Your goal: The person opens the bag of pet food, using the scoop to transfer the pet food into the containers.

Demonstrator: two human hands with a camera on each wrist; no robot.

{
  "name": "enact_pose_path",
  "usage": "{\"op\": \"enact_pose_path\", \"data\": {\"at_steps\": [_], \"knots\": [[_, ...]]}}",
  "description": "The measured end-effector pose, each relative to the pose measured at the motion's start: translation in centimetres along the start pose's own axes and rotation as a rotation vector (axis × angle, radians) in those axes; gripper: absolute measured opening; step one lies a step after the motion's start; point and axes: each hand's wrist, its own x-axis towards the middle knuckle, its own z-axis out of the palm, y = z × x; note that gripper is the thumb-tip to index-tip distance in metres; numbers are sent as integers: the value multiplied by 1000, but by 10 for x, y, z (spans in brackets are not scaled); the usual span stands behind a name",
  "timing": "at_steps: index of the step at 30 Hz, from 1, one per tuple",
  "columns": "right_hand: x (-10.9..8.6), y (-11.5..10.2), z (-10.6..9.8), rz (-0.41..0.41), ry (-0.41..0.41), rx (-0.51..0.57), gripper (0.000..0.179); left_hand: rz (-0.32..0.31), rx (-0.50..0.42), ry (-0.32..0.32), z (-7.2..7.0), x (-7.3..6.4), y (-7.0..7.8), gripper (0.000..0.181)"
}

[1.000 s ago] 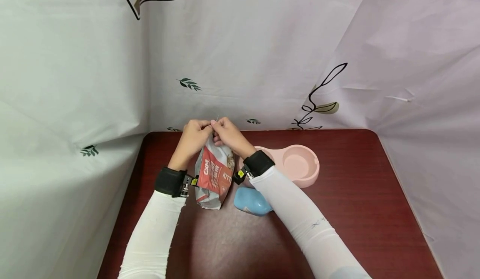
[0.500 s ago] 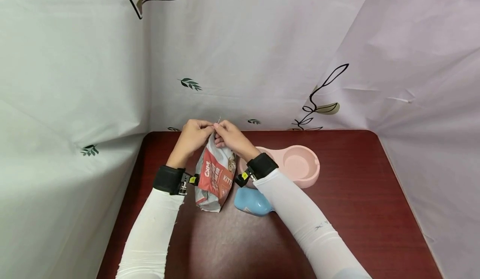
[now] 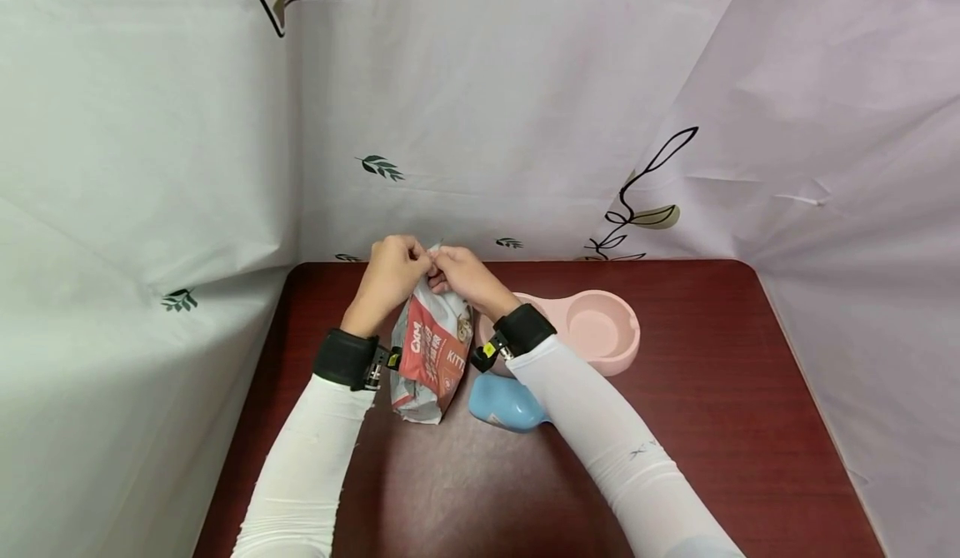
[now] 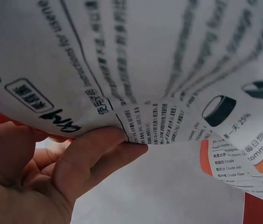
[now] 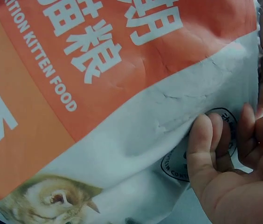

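Observation:
A grey-and-red bag of kitten food (image 3: pixel 435 341) stands on the table, its top gathered between the two hands. The left hand (image 3: pixel 393 271) pinches the top edge from the left, fingertips close to those of the right hand (image 3: pixel 467 275), which pinches the same edge. In the left wrist view, the left thumb and fingers (image 4: pixel 94 151) lie against the bag's creased, printed back. Curled right fingers (image 5: pixel 201 140) meet the silver upper part of the bag's front in the right wrist view, near its crimped edge.
To the right of the bag is a pink double pet bowl (image 3: pixel 596 333), its left half partly covered by the right wrist. A blue scoop (image 3: pixel 506 402) lies in front of it, its handle running under the right forearm. White patterned cloth (image 3: pixel 480 108) hangs behind the dark red table (image 3: pixel 712 391).
The bag's top and both hands have shifted slightly to the right. The left hand has turned, its wrist now a little further right, and its fingers are more curled at the edge.

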Motion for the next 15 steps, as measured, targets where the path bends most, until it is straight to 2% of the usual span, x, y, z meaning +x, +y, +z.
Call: {"op": "enact_pose_path", "data": {"at_steps": [7, 15], "knots": [[3, 5, 3, -14, 56, -80, 31, -1, -1, 29, 0, -2, -5, 14], [2, 9, 0, -3, 70, -25, 31, -18, -21, 46, 0, -2, -7, 14]]}}
